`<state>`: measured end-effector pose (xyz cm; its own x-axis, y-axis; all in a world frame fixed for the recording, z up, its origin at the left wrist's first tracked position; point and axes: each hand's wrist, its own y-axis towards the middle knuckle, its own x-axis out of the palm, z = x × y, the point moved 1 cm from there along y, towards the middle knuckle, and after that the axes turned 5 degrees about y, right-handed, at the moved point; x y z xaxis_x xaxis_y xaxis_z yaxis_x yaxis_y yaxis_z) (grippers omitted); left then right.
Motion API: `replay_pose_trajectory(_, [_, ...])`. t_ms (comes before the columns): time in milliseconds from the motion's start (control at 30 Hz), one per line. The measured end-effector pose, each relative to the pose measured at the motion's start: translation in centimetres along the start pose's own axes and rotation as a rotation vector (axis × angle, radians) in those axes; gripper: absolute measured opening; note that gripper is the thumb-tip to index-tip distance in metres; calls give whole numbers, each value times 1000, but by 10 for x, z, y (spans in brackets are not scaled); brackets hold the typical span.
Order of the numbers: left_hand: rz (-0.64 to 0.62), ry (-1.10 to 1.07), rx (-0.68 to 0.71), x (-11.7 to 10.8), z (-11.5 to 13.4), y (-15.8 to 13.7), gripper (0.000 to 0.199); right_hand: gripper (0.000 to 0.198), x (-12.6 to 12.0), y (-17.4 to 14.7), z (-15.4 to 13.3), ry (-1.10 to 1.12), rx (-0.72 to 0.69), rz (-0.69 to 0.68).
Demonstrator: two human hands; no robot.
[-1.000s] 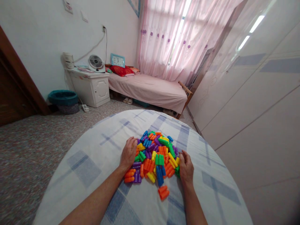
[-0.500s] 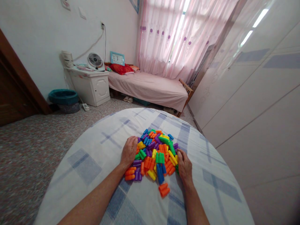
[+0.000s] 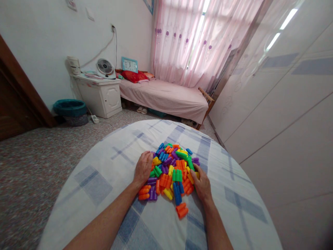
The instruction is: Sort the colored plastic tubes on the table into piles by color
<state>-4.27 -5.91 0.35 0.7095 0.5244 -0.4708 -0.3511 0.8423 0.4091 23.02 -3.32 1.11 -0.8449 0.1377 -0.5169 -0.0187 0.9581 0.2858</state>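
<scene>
A heap of bright plastic building blocks point(image 3: 166, 180), shaped like joined tubes in orange, green, blue, purple and yellow, lies on the round table. At the heap's left side rests my left hand point(image 3: 143, 167), fingers stretched along the blocks and lifting none of them. My right hand point(image 3: 202, 182) reaches over the right edge, its thumb and fingers around a yellow block point(image 3: 197, 174) that is partly hidden. Close to the right thumb is a long green block point(image 3: 191, 164). An orange block point(image 3: 181, 210) lies nearest to me, in front of a blue one point(image 3: 177, 193).
A checked cloth point(image 3: 101, 184) covers the table. Beyond it stand a bed point(image 3: 166, 95), a white cabinet point(image 3: 104, 100) with a fan point(image 3: 105, 66), and a teal-lined bin point(image 3: 70, 109). A white wardrobe point(image 3: 281, 132) runs along the right.
My right hand has shifted slightly left and inward over the heap's edge, its thumb now over the yellow blocks. The left hand and the heap look the same.
</scene>
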Motion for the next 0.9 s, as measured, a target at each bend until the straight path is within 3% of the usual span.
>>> replay_pose_trajectory(233, [0, 4, 11, 0, 0, 0, 43, 49, 0, -1, 4, 263, 31, 68])
replay_pose_trajectory(433, [7, -14, 3, -1, 1, -1, 42, 45, 1, -1, 4, 358, 74, 113])
replay_pose_trajectory(700, [11, 0, -1, -1, 1, -1, 42, 51, 2, -2, -3, 223, 56, -33])
replay_pose_trajectory(900, [15, 0, 5, -1, 1, -2, 41, 48, 3, -3, -3, 402, 81, 3])
